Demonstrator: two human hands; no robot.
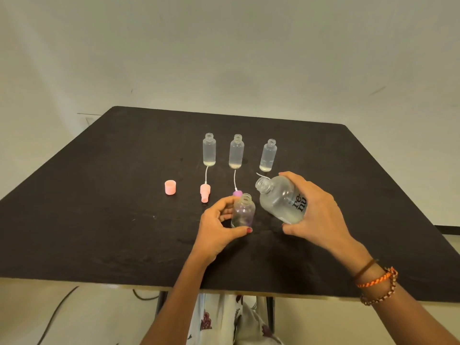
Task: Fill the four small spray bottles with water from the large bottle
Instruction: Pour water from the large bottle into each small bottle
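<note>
Gripping the large bottle [283,200] around its body, the right hand [316,210] tips it left, its open mouth near and just above the small spray bottle [243,210] on the near side. The left hand [219,225] steadies that small bottle upright on the dark surface [99,220], thumb and fingers curled round it. Behind, three open small bottles [236,151] stand in a far row, each showing only a little liquid at the bottom. A pink cap [170,187], a pink sprayer [205,192] and a purple sprayer [237,193] lie loose. Narrow neck, wide pour: any misalignment risks water spilling over the fingers and surface.
</note>
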